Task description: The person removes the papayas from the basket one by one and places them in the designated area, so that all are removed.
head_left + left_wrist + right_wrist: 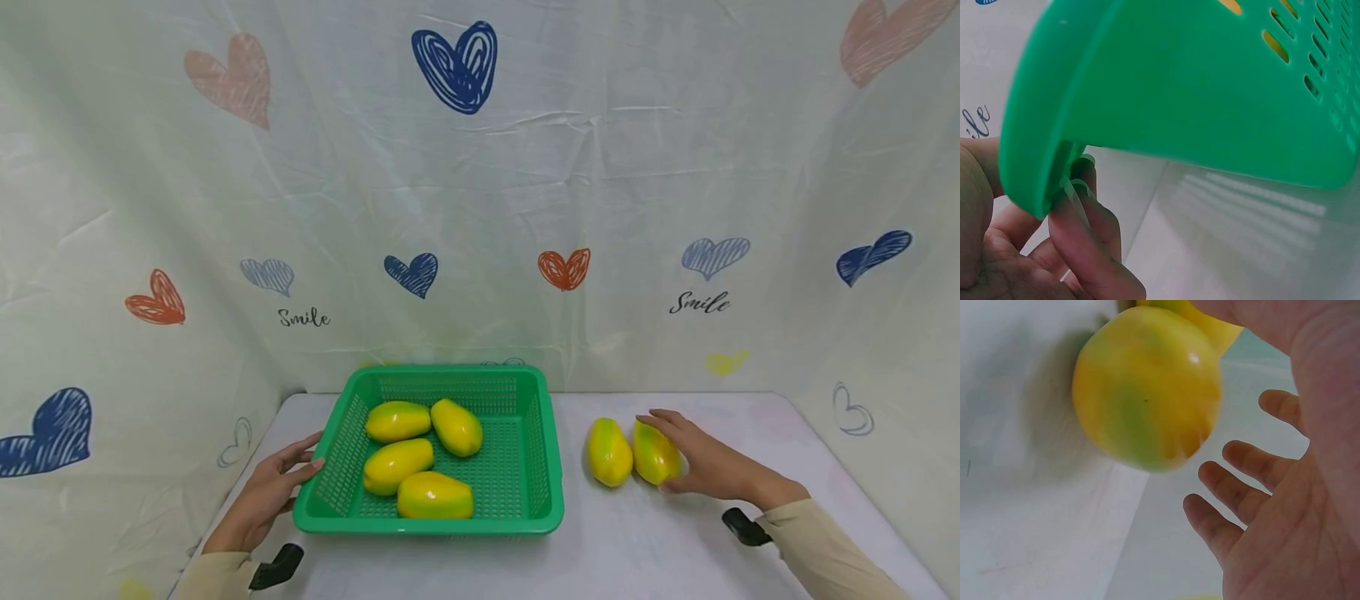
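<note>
Green basket (517, 526), one: left rim pinched by left hand (264, 492). Four yellow fruits (435, 497): contained in basket. Two more fruits (609, 454): placed right of basket on tabletop (600, 550), farther one (652, 457) flanked by spread right hand (708, 462).

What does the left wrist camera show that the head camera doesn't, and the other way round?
Left wrist only: fingertips of the left hand tucked under the rim of the green basket.
Head only: the right hand at one of two yellow fruits outside the basket.
Both: left hand, basket and the fruit inside, though just glimpsed from the wrist.
</note>
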`<act>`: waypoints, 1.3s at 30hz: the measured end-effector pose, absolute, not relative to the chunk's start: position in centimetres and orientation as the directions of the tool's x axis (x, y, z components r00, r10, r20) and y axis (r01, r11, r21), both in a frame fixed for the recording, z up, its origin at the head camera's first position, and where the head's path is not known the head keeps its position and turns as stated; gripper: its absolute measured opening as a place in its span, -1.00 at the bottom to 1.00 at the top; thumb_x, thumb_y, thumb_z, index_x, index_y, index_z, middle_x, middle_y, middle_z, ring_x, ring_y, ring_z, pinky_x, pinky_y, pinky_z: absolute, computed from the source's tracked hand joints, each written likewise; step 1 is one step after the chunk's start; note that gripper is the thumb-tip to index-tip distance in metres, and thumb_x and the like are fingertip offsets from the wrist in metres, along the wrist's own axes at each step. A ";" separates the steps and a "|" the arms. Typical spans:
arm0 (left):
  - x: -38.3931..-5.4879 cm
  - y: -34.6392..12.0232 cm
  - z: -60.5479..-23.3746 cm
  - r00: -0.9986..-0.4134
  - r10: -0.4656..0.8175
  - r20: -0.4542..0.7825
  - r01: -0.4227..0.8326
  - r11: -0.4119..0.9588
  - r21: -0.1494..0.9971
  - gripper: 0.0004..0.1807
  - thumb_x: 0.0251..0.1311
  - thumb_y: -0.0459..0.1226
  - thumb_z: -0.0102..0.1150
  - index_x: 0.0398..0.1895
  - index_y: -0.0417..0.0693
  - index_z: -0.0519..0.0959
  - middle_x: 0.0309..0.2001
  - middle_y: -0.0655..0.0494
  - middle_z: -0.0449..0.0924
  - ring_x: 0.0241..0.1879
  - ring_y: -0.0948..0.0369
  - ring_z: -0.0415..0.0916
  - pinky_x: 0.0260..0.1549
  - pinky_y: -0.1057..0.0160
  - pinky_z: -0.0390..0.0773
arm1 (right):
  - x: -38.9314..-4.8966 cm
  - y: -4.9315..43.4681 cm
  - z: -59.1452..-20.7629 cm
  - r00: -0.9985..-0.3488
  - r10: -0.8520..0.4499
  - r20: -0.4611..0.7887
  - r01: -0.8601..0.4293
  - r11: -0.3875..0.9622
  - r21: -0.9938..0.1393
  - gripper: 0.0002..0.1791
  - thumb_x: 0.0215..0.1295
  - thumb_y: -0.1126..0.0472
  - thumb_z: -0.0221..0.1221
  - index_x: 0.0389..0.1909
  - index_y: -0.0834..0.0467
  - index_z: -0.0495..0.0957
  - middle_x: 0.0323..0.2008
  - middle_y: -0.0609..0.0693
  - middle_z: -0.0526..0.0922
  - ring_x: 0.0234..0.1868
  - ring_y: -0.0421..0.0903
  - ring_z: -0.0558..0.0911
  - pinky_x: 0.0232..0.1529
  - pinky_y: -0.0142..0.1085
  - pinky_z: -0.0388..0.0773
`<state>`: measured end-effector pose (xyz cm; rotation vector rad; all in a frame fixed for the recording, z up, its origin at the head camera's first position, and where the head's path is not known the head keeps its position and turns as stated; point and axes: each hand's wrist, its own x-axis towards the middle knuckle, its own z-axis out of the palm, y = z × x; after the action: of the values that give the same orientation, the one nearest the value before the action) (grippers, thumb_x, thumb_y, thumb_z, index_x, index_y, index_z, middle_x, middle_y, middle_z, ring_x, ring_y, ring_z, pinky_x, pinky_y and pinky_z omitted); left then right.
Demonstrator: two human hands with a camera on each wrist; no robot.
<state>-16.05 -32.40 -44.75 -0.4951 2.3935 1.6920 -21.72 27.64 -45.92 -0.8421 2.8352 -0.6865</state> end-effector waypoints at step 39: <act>-16.0 -32.5 -44.9 -0.930 -0.178 -0.321 -0.362 0.301 0.882 -0.24 0.16 -0.04 0.20 0.39 0.01 0.17 0.18 -0.16 0.22 -0.14 0.08 0.41 -0.32 0.17 0.47 | -20.1 20.2 -41.5 -0.753 -0.650 0.102 -0.634 0.676 -0.374 -0.09 0.00 0.11 0.39 0.36 -0.17 0.14 0.32 -0.18 0.16 0.26 -0.12 0.26 0.14 -0.09 0.32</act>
<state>-15.98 -32.50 -44.86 -0.5032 2.3977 1.6942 -20.13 20.21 -41.49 -1.0885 2.8402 -0.6110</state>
